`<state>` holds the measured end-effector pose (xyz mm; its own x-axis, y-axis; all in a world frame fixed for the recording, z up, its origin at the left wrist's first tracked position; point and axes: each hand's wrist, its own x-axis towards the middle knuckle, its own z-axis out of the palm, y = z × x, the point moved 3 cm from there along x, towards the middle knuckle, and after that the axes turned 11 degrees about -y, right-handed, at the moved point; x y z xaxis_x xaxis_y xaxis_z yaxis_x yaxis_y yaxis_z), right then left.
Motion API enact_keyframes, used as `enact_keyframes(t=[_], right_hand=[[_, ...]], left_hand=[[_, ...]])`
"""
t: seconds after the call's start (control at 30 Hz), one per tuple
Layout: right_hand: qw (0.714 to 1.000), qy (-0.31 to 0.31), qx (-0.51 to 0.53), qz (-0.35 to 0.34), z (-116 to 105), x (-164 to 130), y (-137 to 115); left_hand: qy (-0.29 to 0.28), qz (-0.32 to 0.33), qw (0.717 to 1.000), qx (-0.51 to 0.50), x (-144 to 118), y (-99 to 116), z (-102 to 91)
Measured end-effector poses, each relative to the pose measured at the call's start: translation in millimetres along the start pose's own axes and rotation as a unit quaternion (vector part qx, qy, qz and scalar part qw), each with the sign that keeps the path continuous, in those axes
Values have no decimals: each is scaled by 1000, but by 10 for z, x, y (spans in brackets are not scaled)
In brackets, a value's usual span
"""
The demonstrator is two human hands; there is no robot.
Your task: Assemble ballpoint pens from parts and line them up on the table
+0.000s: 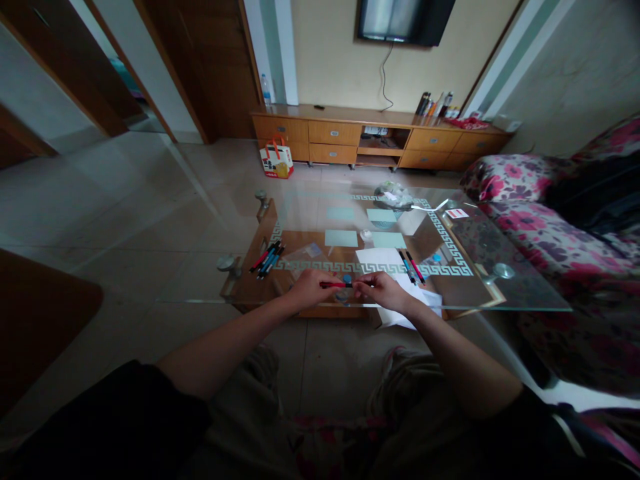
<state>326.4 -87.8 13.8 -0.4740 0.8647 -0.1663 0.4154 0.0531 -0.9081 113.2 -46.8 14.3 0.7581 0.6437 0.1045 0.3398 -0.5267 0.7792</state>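
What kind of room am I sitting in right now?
Most likely a home living room: a floral sofa beside a glass coffee table, and a wall-mounted TV above a wooden cabinet.

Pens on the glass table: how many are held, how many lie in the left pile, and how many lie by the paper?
Held between left hand and right hand: 1 red pen
Left pile of pens: about 5; they overlap, so the count is unsure
Pens by the white paper: 2 pens
Total: about 8
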Motion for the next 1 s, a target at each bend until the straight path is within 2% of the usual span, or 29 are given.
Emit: enact_keyframes(t=[0.2, 0.43, 0.53, 0.67, 0.8, 0.87, 1.0], right_hand=[[1000, -6, -7, -3, 26, 5, -5], [995, 58, -76, -25, -5, 18, -56], [995, 59, -75, -31, 15, 20, -76], [993, 69, -80, -45, -9, 21, -93], [980, 177, -93, -8, -220, -14, 1], [967, 213, -138, 26, -323, -49, 69], [949, 174, -255, 66, -375, -94, 153]], left_hand=[[2, 8, 1000, 4, 12, 15, -1], [2, -17, 1000, -7, 35, 0, 17], [-8, -6, 1000, -23, 35, -9, 29], [-20, -6, 1000, 5, 33, -12, 33], [-8, -19, 1000, 20, 29, -26, 18], [0, -23, 1000, 18, 29, -41, 9], [8, -34, 999, 25, 31, -66, -4]])
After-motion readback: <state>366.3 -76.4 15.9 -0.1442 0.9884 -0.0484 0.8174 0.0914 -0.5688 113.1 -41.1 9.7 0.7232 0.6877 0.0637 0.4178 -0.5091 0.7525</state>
